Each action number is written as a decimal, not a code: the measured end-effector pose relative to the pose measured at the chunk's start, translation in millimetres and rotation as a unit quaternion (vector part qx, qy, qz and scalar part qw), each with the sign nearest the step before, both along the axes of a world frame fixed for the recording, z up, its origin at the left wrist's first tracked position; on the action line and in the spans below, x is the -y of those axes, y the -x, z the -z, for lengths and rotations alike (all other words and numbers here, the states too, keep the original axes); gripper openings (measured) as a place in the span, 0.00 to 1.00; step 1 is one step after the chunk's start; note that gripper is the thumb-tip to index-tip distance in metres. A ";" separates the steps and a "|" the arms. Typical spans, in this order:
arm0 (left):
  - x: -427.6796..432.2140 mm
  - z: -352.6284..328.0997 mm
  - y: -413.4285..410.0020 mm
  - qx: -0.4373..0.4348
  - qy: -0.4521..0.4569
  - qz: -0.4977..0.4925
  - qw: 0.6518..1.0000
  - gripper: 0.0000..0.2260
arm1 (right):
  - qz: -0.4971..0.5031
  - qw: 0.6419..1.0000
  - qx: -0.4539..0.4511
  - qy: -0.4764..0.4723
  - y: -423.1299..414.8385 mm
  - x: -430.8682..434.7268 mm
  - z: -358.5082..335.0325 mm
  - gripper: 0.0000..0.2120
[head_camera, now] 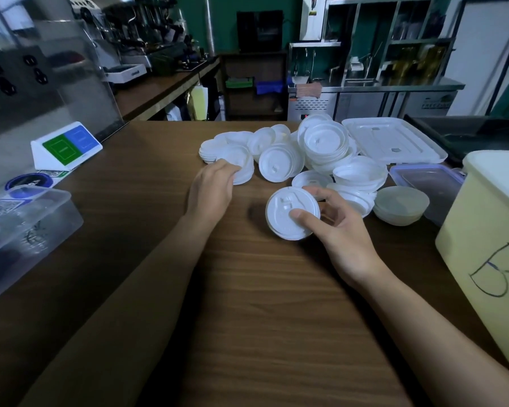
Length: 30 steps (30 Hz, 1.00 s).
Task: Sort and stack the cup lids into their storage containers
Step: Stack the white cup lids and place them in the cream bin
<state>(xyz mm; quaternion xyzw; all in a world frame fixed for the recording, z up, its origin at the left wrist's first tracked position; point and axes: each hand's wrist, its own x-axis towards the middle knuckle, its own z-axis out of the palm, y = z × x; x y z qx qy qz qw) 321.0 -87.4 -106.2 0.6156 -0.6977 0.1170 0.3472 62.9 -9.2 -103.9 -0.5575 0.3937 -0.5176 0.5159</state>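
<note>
I see my right hand [332, 227] pinching a lid stack [288, 214], thumb on top — my left hand [212, 186] curls its fingers round the lid pile [323, 142] at twelve; B-marked bin [482, 230] at three o'clock.

Dim café room — green wall [227, 13] behind, steel fridge counter [365, 104] right, espresso machine [138, 22] left, wood countertop [262, 304] in front.

- Held stack [291, 214], white sip lids: tilted, pinched between thumb and fingers of right hand [344, 230].
- Low stack [241, 168], white lids: flat, fingers of left hand [212, 186] curled over its near edge.
- Loose heap [321, 148], white lids: just beyond both sets of fingers.
- Translucent lids [400, 205], nested: right of right fingers.
- Tub [488, 230], cream, marked B: upright, farther right.
</note>
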 end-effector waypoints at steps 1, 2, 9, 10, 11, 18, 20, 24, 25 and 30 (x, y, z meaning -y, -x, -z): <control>-3.6 -0.8 1.1 0.004 0.004 -0.001 1.000 0.12 | 0.000 1.000 0.001 -0.002 -0.3 -0.4 -0.3 0.19; -8.8 -2.0 3.3 0.007 0.003 0.001 1.000 0.11 | 0.002 1.000 0.003 -0.004 -0.5 -1.1 -0.8 0.19; -52.7 -5.8 11.3 0.008 0.024 0.030 0.999 0.05 | 0.007 1.000 -0.008 -0.003 -1.1 -4.3 -4.7 0.20; -59.1 -6.1 12.2 0.003 0.026 0.034 0.999 0.05 | 0.009 1.000 -0.009 -0.002 -1.1 -5.4 -5.8 0.20; -65.6 -6.6 13.4 -0.006 0.025 0.039 0.999 0.05 | 0.010 1.000 -0.009 -0.002 -1.4 -6.6 -6.7 0.20; -91.3 -18.3 25.3 -0.175 0.047 0.074 0.981 0.08 | 0.029 1.000 -0.001 0.002 -2.4 -7.1 -6.4 0.18; -96.2 -23.0 31.3 -0.218 0.058 0.085 0.971 0.10 | 0.034 0.999 0.000 0.009 -2.0 -6.5 -6.0 0.20; -96.4 -28.1 36.9 -0.327 0.018 0.114 0.938 0.12 | 0.021 0.999 -0.005 0.036 -1.5 -5.3 -6.8 0.19; -95.9 -29.0 37.8 -0.362 0.001 0.132 0.923 0.13 | 0.017 0.999 -0.005 0.042 -1.1 -5.1 -6.5 0.18; -97.9 -33.6 40.5 -0.464 -0.029 0.156 0.871 0.15 | 0.012 0.999 0.013 0.047 -0.3 -5.5 -5.7 0.18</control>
